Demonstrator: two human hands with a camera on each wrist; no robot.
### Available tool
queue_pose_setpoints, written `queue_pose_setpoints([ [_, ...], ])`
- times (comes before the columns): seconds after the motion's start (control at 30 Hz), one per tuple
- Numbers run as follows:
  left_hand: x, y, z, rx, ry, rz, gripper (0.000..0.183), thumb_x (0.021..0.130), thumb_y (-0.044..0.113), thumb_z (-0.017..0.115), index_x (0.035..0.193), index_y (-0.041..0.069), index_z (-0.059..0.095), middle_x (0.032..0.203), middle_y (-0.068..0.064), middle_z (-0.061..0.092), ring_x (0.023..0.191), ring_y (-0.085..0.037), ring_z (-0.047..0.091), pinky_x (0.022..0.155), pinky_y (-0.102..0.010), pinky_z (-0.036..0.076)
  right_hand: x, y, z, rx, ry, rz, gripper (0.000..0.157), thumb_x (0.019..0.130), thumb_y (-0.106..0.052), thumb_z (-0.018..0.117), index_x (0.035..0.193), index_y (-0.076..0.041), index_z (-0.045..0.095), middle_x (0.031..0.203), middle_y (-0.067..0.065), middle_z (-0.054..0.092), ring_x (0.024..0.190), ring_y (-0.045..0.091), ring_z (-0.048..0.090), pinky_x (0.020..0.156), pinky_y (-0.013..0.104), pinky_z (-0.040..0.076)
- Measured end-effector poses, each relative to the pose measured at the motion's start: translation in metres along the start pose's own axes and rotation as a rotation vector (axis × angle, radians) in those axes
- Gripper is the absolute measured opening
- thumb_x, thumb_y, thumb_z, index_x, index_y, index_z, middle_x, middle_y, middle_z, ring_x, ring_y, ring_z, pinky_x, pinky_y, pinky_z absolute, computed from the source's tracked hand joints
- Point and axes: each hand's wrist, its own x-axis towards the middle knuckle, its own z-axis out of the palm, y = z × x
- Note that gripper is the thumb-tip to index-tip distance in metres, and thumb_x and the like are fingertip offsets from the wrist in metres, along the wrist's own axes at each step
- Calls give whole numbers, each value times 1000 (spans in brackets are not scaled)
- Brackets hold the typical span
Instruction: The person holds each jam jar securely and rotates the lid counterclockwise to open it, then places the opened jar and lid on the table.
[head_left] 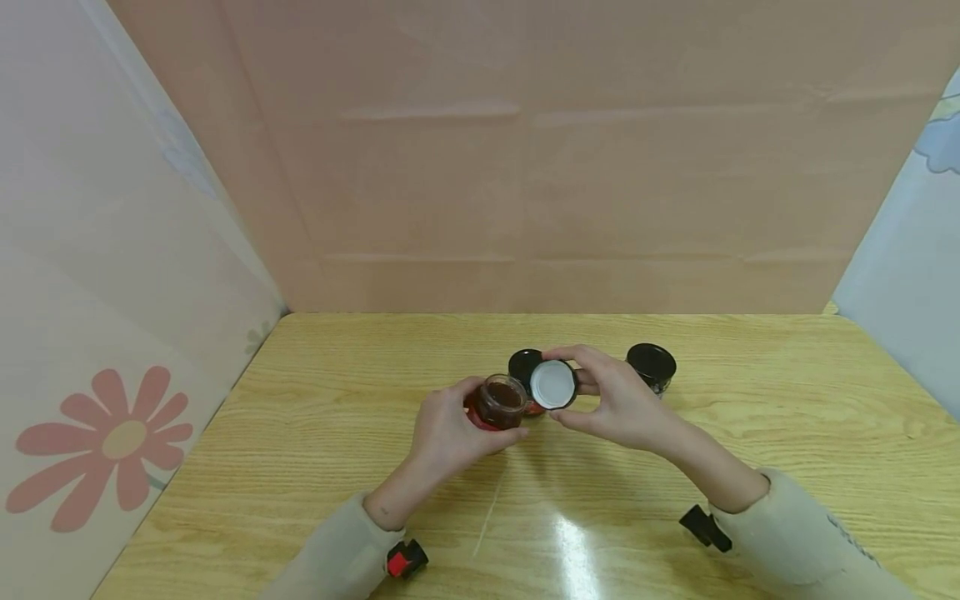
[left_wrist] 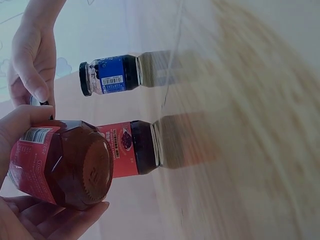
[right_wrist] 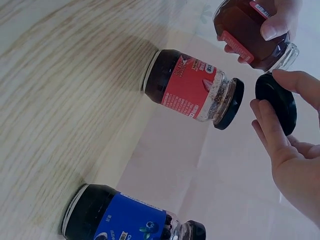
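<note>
My left hand [head_left: 447, 425] grips an uncapped glass jar [head_left: 501, 403] of dark red-brown jam, tilted a little, its mouth showing in the head view. A red label wraps its side, and its bottom [left_wrist: 97, 170] faces the left wrist camera. In my right hand [head_left: 618, 406] a black lid [right_wrist: 276, 102] is pinched by its rim, white inside [head_left: 554, 384] turned towards the head camera. Lid and jar mouth are side by side; whether they touch I cannot tell. Behind them a red-labelled jar [right_wrist: 187, 85] with a black lid stands on the table, partly hidden in the head view.
Further right on the wooden table [head_left: 330, 392] stands a blue-labelled jar [left_wrist: 112, 75], its black lid [head_left: 652, 361] on. A brown panel [head_left: 525, 183] closes off the table's back. Pale walls flank both sides, the left one with a red flower print [head_left: 123, 440].
</note>
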Motion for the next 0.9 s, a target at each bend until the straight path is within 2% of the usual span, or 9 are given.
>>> queue_pose_setpoints([
  [0.17, -1, -1, -2, 2, 5, -4, 58, 60, 46, 83, 104, 14, 65, 92, 2, 70, 82, -11, 65, 64, -22, 51, 0, -1, -1, 53, -4, 51, 62, 70, -1, 77, 125, -7, 49, 123, 10, 57, 102, 22, 65, 81, 24, 53],
  [0.3, -1, -1, -3, 6, 18, -9, 57, 59, 45, 83, 103, 14, 65, 91, 2, 70, 81, -11, 65, 64, -22, 51, 0, -1, -1, 78, -4, 51, 62, 70, -1, 77, 124, -8, 48, 125, 9, 56, 103, 22, 65, 80, 24, 53],
  [0.5, -2, -1, -4, -7, 66, -40, 55, 57, 42, 85, 101, 15, 65, 90, 2, 70, 82, -11, 64, 66, -24, 50, 2, -2, 0, 102, 6, 89, 61, 71, -13, 79, 123, -10, 47, 123, 10, 56, 106, 25, 63, 81, 23, 52],
  [0.67, -3, -3, -5, -34, 114, -39, 52, 57, 40, 85, 98, 16, 65, 88, 4, 70, 79, -9, 63, 64, -21, 48, 2, -3, 2, 141, 19, 143, 60, 72, -23, 79, 120, -10, 46, 121, 11, 57, 104, 25, 64, 78, 23, 53],
  [0.9, -2, -3, -7, -95, 119, -48, 53, 58, 40, 85, 100, 15, 65, 90, 3, 69, 79, -8, 63, 62, -20, 49, 3, -5, 1, 153, 23, 161, 62, 75, -28, 77, 128, -15, 48, 125, 9, 57, 106, 22, 63, 81, 25, 52],
])
